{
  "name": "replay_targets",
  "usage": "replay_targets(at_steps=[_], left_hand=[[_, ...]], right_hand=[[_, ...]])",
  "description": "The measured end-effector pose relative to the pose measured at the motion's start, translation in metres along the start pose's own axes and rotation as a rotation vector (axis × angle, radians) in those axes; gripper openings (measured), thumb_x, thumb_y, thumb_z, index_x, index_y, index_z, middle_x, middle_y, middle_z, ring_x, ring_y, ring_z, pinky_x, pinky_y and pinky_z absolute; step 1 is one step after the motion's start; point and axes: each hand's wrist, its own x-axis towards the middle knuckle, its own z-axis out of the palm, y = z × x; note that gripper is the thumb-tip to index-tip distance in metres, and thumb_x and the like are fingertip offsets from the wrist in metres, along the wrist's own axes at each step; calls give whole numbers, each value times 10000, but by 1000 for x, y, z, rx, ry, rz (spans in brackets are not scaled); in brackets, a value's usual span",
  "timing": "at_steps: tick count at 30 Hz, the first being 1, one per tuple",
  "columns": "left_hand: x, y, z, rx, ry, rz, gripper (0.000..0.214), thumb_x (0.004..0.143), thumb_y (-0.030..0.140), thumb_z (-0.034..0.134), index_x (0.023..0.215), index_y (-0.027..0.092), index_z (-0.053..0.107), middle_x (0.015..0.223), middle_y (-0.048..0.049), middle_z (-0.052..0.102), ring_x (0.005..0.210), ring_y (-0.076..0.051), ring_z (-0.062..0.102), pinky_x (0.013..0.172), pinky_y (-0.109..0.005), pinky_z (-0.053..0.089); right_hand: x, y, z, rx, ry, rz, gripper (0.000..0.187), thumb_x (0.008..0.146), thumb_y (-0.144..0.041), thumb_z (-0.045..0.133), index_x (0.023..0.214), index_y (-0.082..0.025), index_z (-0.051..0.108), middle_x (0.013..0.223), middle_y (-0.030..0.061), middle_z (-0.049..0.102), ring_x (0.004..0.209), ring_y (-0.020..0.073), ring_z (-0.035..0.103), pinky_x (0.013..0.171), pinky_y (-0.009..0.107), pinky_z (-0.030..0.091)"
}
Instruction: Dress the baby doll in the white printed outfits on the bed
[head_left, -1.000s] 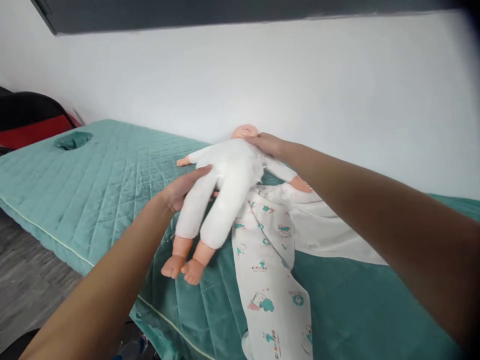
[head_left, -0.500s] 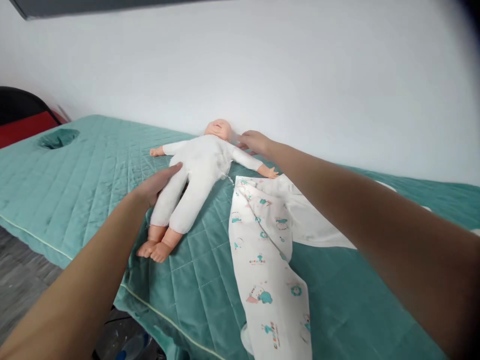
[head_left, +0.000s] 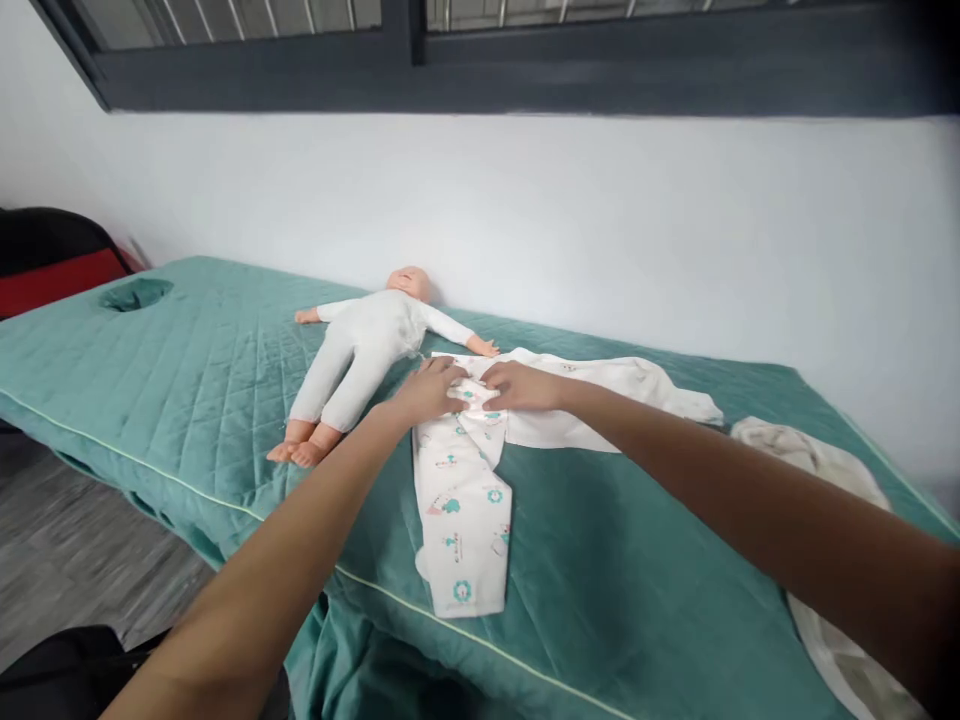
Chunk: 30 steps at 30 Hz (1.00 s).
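A baby doll in a white bodysuit lies on its back on the green quilted table, head toward the wall. To its right lies a white printed baby garment, spread out with one part hanging toward the front edge. My left hand and my right hand rest side by side on the garment's upper part. The fingers of both hands curl onto the cloth. Neither hand touches the doll.
A crumpled cream cloth lies at the table's right end. The table has a face hole at its left end. A white wall and a dark window frame stand behind. A red and black seat is at far left.
Both hands have left the doll, which now lies flat on the table, and have moved right onto the printed garment. The view has pulled back and upward.
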Motion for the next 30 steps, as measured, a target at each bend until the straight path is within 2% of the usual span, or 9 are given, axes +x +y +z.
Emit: replay_targets(at_steps=[3, 6, 10, 14, 17, 20, 23, 25, 30], left_hand=[[0, 12, 4, 39, -6, 36, 296, 800, 316, 713, 1066, 211, 640, 1453, -111, 525, 1372, -321, 453, 1094, -477, 413], [-4, 35, -14, 22, 35, 92, 171, 809, 266, 656, 960, 202, 607, 1290, -102, 618, 1160, -278, 590, 943, -391, 476], [-13, 76, -44, -141, -61, 85, 350, 770, 408, 721, 1035, 212, 600, 1057, -57, 676, 940, -250, 627, 786, -328, 462], [-16, 101, -55, -526, -231, 66, 502, 817, 599, 654, 1151, 225, 640, 1111, -57, 685, 969, -235, 630, 773, -297, 469], [-11, 106, -36, -807, -198, -26, 567, 863, 625, 590, 1255, 216, 623, 1090, -80, 702, 895, -219, 649, 711, -294, 481], [-5, 111, 2, -940, -115, -45, 552, 847, 549, 654, 1266, 191, 623, 1118, -91, 715, 956, -231, 666, 780, -316, 513], [-5, 117, 47, -847, -101, -96, 543, 763, 358, 763, 1258, 184, 625, 1166, -82, 715, 1038, -246, 660, 879, -343, 519], [-7, 121, 70, -676, 22, -161, 425, 791, 253, 697, 1208, 185, 651, 1103, -66, 726, 998, -242, 659, 914, -374, 510], [2, 122, 77, -495, 175, 20, 323, 832, 93, 514, 1058, 227, 702, 1058, -39, 724, 1043, -226, 632, 957, -360, 493]], right_hand=[[-33, -21, 9, -77, -40, -140, 155, 823, -335, 658, 785, -185, 663, 1110, 100, 683, 1078, 265, 598, 969, 382, 424], [-71, -41, 11, -60, -33, -35, 188, 906, -364, 570, 851, -192, 622, 947, 69, 672, 885, 222, 604, 798, 327, 435], [-109, -46, 2, -4, 82, 130, 329, 952, -469, 493, 754, -207, 519, 734, 4, 572, 698, 171, 519, 655, 292, 361], [-123, -30, -15, 190, 342, 181, 356, 927, -510, 497, 752, -205, 548, 738, -4, 571, 746, 175, 533, 706, 307, 398], [-122, -14, -24, 468, 555, 228, 295, 864, -506, 582, 864, -215, 624, 899, 18, 661, 869, 197, 598, 805, 336, 471], [-116, 11, -27, 664, 685, 245, 394, 851, -500, 606, 1180, -283, 610, 1271, 51, 664, 1088, 222, 627, 896, 374, 518], [-109, 53, -30, 311, 667, 385, 580, 906, -492, 528, 1436, -271, 441, 1491, 111, 540, 1267, 241, 581, 990, 401, 514], [-108, 84, -33, -24, 609, 544, 631, 898, -447, 533, 1466, -197, 421, 1497, 158, 526, 1333, 284, 536, 1070, 439, 469], [-117, 137, -41, -316, 524, 665, 607, 859, -247, 518, 1451, -120, 478, 1517, 204, 485, 1424, 388, 394, 1159, 552, 327]])
